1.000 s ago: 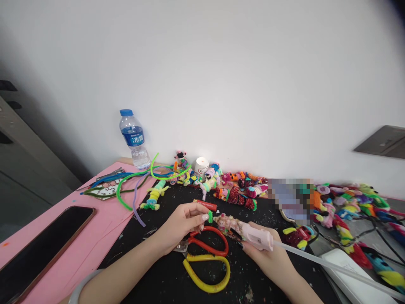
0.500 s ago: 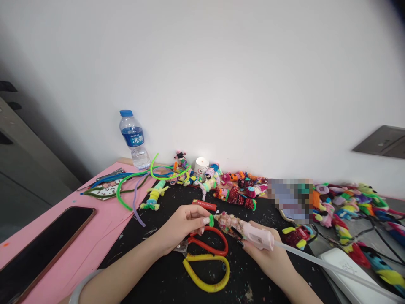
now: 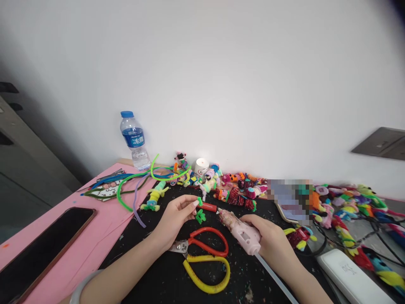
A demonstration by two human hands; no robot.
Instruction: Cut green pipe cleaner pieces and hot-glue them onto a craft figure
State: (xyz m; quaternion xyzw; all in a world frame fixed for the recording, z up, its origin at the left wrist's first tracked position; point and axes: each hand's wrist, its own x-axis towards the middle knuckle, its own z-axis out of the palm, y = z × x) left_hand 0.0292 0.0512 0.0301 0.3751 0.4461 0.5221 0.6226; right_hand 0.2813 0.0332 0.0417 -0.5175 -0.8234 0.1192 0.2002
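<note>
The person's left hand point(image 3: 175, 214) hovers over the black mat point(image 3: 164, 270) on the desk point(image 3: 95, 236), its thumb and forefinger pinched together on one small green piece point(image 3: 199, 201). A second green piece point(image 3: 200, 217) lies on the mat just below those fingers and just left of the glue gun's tip. The right hand point(image 3: 268, 240) has its fingers wrapped around one pink glue gun point(image 3: 242, 232), whose crusted nozzle points up and left toward the left hand; a clear glue stick point(image 3: 274, 276) juts from the gun's rear toward the lower edge of the view. One red tube point(image 3: 207, 207) lies between the nozzle and the pinched piece.

Near the wrists lie two pairs of scissors: one with red handles point(image 3: 207, 245) and, just below and touching it, one with yellow handles point(image 3: 207, 274). One dark phone point(image 3: 44, 249) rests on the pink sheet at the left. By the wall stand one water bottle point(image 3: 135, 140) with a blue cap and one small white candle point(image 3: 201, 166). Loose pipe cleaners point(image 3: 136, 185), green, blue and purple, curl beside the bottle. A row of many small colourful fuzzy figures point(image 3: 234, 188) runs along the wall to the right, too crowded to count. One white power bank point(image 3: 344, 274) sits at the lower right.
</note>
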